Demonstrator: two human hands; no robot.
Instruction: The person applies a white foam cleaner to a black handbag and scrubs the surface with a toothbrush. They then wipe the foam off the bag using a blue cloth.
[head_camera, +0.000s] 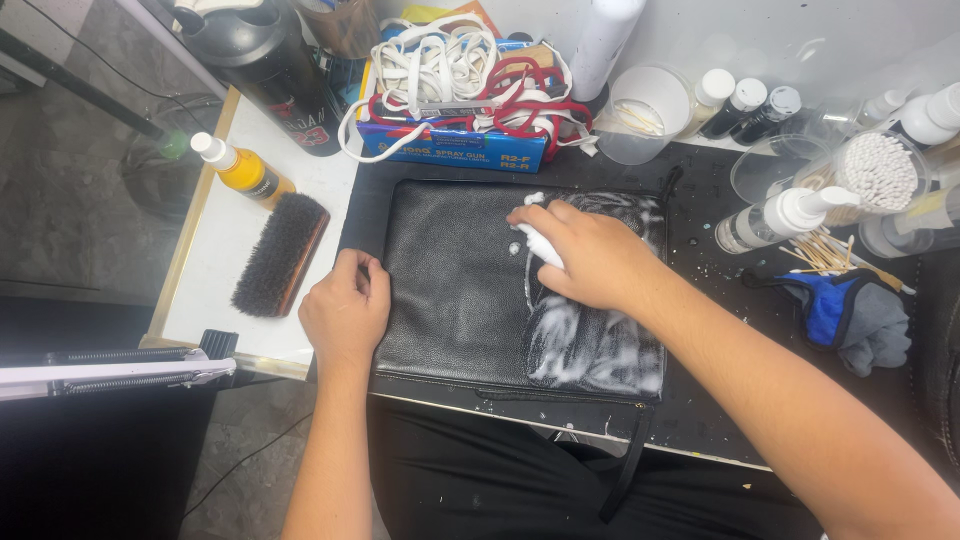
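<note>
A flat black leather pouch (455, 285) lies on a black work mat (700, 400). White foam covers its right third. My right hand (585, 250) presses a small white scrubbing tool (540, 245) onto the foamy part near the pouch's top; most of the tool is hidden under my fingers. My left hand (345, 310) rests curled on the pouch's left edge and pins it down.
A dark bristle brush (282, 254) and a yellow bottle (243, 170) lie on the white table at left. A blue box of straps (455, 145) stands behind the pouch. Spray bottle (775, 218), cotton swabs (875, 170), small bottles and a blue-grey cloth (850, 315) are at right.
</note>
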